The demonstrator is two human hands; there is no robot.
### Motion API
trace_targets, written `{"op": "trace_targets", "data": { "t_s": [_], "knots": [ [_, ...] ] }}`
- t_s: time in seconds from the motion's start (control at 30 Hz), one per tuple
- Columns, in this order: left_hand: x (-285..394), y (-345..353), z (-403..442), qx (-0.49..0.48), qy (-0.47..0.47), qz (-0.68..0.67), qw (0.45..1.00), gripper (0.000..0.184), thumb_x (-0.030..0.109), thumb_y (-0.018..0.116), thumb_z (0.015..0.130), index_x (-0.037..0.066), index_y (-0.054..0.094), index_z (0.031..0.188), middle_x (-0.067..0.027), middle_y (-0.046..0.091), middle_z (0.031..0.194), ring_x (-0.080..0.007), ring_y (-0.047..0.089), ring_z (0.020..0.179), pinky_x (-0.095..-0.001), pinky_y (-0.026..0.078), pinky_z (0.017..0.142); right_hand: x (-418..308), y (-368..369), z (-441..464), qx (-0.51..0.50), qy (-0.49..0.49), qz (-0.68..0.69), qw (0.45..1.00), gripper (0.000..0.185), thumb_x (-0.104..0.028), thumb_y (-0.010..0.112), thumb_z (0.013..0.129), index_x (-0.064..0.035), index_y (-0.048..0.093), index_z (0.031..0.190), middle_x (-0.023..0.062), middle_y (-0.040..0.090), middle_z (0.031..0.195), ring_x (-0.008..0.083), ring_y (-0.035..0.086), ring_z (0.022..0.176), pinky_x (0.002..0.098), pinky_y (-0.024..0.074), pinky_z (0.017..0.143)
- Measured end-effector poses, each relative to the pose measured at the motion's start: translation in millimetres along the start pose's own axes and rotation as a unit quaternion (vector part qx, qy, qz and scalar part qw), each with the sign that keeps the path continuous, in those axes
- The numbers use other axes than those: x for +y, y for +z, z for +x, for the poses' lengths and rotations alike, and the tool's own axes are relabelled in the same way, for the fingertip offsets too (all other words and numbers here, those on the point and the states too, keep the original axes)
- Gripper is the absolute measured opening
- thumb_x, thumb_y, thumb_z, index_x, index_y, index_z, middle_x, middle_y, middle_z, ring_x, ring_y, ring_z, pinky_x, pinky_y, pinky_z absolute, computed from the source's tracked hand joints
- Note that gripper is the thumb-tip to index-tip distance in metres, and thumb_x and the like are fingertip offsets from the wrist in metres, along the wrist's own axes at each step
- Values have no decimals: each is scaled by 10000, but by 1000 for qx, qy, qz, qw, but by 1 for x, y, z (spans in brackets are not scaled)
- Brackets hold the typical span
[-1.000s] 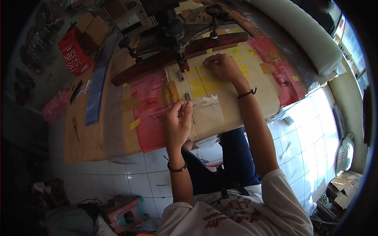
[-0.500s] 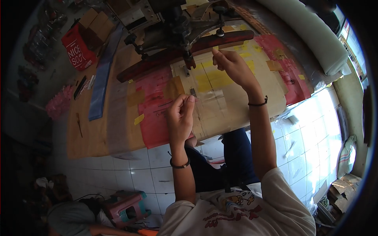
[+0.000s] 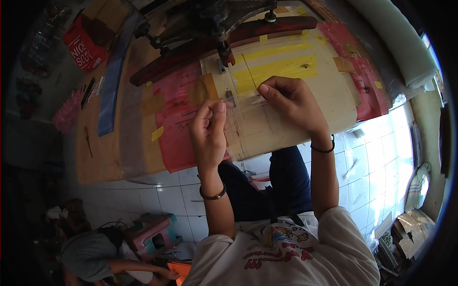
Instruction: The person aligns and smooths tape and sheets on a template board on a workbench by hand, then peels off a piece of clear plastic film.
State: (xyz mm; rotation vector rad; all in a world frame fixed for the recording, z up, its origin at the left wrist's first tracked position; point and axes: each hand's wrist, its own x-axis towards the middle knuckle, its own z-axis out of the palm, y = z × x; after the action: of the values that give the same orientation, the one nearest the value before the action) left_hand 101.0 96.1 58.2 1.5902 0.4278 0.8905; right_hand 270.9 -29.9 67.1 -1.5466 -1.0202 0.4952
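My left hand is closed, thumb against curled fingers, over the board near a small dark metal piece. Thumb and fingertips of my right hand are pinched together beside a thin dark line on the board, below the yellow tape. A faint, see-through patch shows by both sets of fingertips; whether it is a clear film in my grip I cannot make out. Beneath both hands lies the pale board, bordered by red taped areas. A dark red curved bar crosses its far side.
A black metal machine arm overhangs the far side. To the left lie a blue strip, a thin pointed tool and a red bag. A white roll is at right. Another person sits low left, near a stool.
My right hand has come down and nearer to me, from the far yellow tape to the middle of the board. My left hand has shifted slightly left and up. The view has moved a little.
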Motion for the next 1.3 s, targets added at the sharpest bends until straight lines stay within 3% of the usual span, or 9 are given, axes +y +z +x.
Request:
{"op": "trace_targets", "data": {
  "t_s": [0.33, 0.43, 0.57, 0.8, 1.03, 1.13, 1.23, 1.27, 1.3],
  "knots": [
    [-1, -2, -2, 42, 1, -5, 999, 282, 213, 515, 1073, -3, 658, 960, 26, 569, 735, -33, 419, 620, -225, 309, 574, 4, 1, -3, 15, -14, -5, 1000, 348, -314, 643, 1024, 12, 763, 1019, 76, 726, 788, 125, 652, 733, 288, 513, 706],
    [-4, -8, -1, 30, 0, -16, 999, 379, 277, 443, 1081, -2, 669, 959, 26, 539, 692, -47, 425, 612, -238, 296, 570, 1, 0, -4, 19, -11, 3, 1000, 341, -283, 623, 1049, 35, 740, 1018, 11, 685, 811, 57, 596, 769, 241, 486, 711],
    [0, -5, 0, 20, 1, 42, 999, 458, 314, 371, 1076, 0, 681, 954, 19, 521, 663, -58, 426, 604, -250, 281, 565, -3, -1, -4, 23, -7, -3, 1000, 337, -302, 635, 1027, 9, 765, 1026, 76, 729, 800, 113, 639, 743, 283, 511, 713],
    [-12, -1, -1, 36, 46, 50, 997, 191, 196, 604, 1042, 23, 664, 987, 12, 636, 887, -26, 456, 670, -201, 336, 601, -2, 2, -5, 17, -11, 19, 1000, 374, -327, 609, 1048, 8, 771, 1010, 50, 693, 763, 95, 611, 738, 268, 498, 716],
    [-4, 1, 1, 77, 32, -2, 997, 232, 226, 563, 1067, 34, 662, 983, 24, 566, 706, -28, 443, 605, -206, 305, 538, -5, -3, -4, 1, 48, 88, 995, 561, -447, 463, 1104, 13, 769, 1005, 25, 655, 739, 91, 572, 744, 259, 464, 756],
    [-5, 1, 0, 87, 18, -8, 996, 242, 224, 555, 1070, 30, 671, 985, 26, 544, 666, -33, 432, 581, -208, 305, 532, -9, -5, -5, -15, 48, 74, 996, 477, -404, 554, 1074, 19, 765, 1015, 35, 686, 774, 95, 600, 759, 261, 484, 752],
    [-3, 1, 0, 91, 20, -1, 996, 255, 230, 556, 1070, 24, 684, 990, 27, 538, 668, -37, 433, 577, -210, 307, 530, -1, 2, -6, -26, -49, -22, 998, 363, -324, 663, 1019, 25, 761, 1017, 49, 717, 809, 100, 633, 770, 267, 510, 739],
    [-10, -6, -1, 70, 15, -20, 997, 209, 168, 570, 1064, 8, 705, 1069, 7, 673, 859, -39, 564, 682, -210, 404, 581, -1, 2, -6, -28, -42, -23, 998, 335, -300, 687, 1001, 26, 760, 1020, 53, 724, 817, 101, 640, 771, 270, 516, 733],
    [-8, -6, -1, 65, 4, -25, 998, 214, 160, 562, 1065, 3, 707, 1083, 2, 676, 862, -43, 566, 684, -212, 407, 584, -1, 2, -6, -28, -34, -22, 999, 309, -276, 711, 983, 27, 759, 1023, 57, 731, 824, 101, 647, 772, 272, 522, 728]
  ]
}}
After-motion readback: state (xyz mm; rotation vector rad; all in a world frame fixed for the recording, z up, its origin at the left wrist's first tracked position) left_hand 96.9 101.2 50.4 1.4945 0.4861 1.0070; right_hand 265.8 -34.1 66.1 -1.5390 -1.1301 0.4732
